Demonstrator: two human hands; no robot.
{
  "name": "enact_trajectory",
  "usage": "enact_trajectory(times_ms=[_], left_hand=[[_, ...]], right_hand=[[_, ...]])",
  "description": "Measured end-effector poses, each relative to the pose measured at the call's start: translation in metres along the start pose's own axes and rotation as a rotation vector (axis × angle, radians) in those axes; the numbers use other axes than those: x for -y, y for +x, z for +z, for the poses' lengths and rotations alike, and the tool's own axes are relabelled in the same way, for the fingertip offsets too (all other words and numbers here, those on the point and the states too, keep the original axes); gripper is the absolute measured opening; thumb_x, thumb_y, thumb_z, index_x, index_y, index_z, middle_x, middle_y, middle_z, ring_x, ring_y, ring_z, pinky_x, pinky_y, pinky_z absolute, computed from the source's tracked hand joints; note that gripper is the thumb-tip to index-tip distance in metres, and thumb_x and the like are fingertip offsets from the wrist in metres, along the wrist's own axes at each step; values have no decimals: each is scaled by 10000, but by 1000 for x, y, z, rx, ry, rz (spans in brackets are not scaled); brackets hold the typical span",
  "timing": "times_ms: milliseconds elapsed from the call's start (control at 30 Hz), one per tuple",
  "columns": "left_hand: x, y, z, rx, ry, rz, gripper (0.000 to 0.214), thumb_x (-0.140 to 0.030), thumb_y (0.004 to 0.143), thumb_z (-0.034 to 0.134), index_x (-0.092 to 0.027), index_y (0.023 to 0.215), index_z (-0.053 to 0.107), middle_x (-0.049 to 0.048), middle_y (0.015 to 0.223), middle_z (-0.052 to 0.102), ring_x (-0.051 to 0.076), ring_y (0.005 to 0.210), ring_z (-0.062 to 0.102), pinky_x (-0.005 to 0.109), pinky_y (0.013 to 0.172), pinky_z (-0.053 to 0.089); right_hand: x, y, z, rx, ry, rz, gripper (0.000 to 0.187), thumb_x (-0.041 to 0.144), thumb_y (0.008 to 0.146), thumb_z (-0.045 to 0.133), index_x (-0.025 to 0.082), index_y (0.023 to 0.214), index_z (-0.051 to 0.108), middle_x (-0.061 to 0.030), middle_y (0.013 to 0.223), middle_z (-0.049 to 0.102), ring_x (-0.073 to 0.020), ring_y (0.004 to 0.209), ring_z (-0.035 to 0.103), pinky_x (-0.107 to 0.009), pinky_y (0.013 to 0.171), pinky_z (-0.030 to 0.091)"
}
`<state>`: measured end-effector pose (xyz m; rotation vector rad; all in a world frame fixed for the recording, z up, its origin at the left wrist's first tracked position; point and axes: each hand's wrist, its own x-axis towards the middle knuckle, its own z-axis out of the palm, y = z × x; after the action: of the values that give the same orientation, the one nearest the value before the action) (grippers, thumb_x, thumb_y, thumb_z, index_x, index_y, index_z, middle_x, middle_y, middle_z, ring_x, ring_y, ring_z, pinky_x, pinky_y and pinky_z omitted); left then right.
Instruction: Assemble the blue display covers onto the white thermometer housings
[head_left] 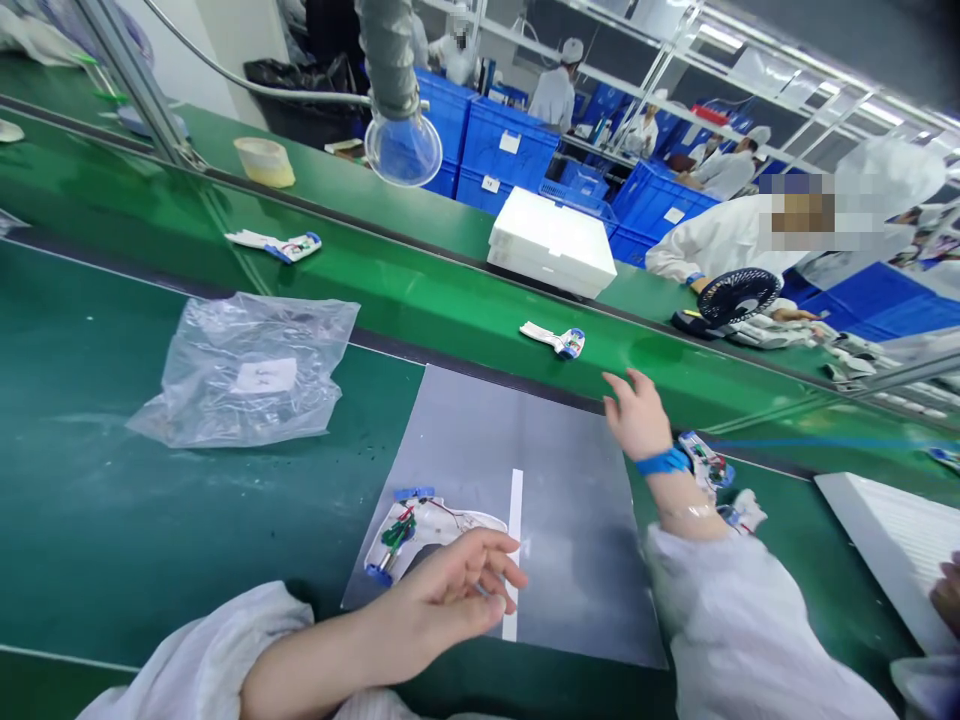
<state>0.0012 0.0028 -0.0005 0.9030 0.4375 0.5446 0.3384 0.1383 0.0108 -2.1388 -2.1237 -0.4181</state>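
Note:
My left hand [465, 590], its fingers loosely apart, hovers over or rests by a white shell half [450, 518] on the grey mat [577, 530]. That shell has blue end parts, a green circuit board and thin wires, and my hand covers part of it. My right hand [637, 415], with a blue wrist strap, is raised near the mat's far right corner. Its fingers are spread and nothing shows in them. Beyond it on the green belt lies a white handle-shaped part [555, 338] with a circuit board. Beside my right wrist are similar parts [706, 465].
A clear plastic bag [255, 375] with a label lies left. On the belt is another handle-shaped part [277, 245]. White foam boxes [551, 240] and a tape roll [264, 162] stand behind. A co-worker sits across near a black fan [739, 297]; a white tray [900, 550] is right.

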Motion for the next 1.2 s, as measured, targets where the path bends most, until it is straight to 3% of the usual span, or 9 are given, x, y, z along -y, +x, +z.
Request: enact_trajectory(times_ms=[200,333,467,600,700,800,900,1100,1200], left_hand=[[0,6,-8,-87,77,-15,449,-521,791,571,-230,1124,495,81,1088,562,182,913,541,371,823,382],[-7,5,-8,-99,106,-5,457,-551,788,549,-222,1102,506,89,1082,562,195,911,539,380,823,400],[-8,-2,-6,-225,380,111,392,-487,841,492,-259,1160,476,108,1259,451,260,1110,465,426,901,385],[-1,-10,-5,-368,561,368,623,-391,818,575,-336,1348,252,62,1495,75,309,1375,76,514,1096,130],[-1,-12,-4,-194,370,318,919,-465,717,677,-307,1416,102,107,1487,109,339,1338,191,501,1065,218],[-8,-9,-1,89,-22,90,922,-569,631,705,-269,1383,263,106,1210,478,250,1015,520,395,870,417],[-15,-7,-1,227,-218,-31,723,-536,579,759,-207,1185,540,28,864,574,142,735,534,265,685,432],[-12,-6,-6,108,-256,81,629,-453,622,769,-260,1175,540,-11,798,595,98,678,569,213,647,463],[-10,-3,-9,208,-218,55,680,-476,633,752,-231,1218,508,33,875,616,152,799,619,213,635,500]], right_hand=[[29,95,31,105,31,-12,402,48,806,381,154,1133,591,-197,1282,428,-281,984,525,-373,748,449],[27,105,8,97,90,-4,301,90,807,435,85,1056,603,-199,1163,486,-235,867,565,-350,727,448],[47,60,-47,92,219,-59,334,341,795,586,106,1033,581,-151,1111,531,-230,882,569,-334,747,468],[85,-14,-109,336,657,-316,316,462,795,599,192,957,562,-34,878,621,-162,756,573,-280,683,476],[110,-54,-136,499,896,-616,265,378,782,653,201,959,569,-36,884,625,-151,783,573,-265,695,468],[128,-71,-141,471,1026,-845,223,321,845,587,199,1031,566,-58,909,646,-158,833,581,-300,760,459],[137,-80,-132,361,1087,-982,230,327,890,515,192,1071,556,-67,910,671,-164,862,590,-334,808,450],[139,-98,-115,54,866,-927,332,309,853,573,177,1153,525,-95,1006,654,-215,1041,519,-356,853,466],[138,-105,-109,-65,764,-906,323,340,875,526,150,1135,543,-132,1092,594,-233,1061,492,-389,866,471]])
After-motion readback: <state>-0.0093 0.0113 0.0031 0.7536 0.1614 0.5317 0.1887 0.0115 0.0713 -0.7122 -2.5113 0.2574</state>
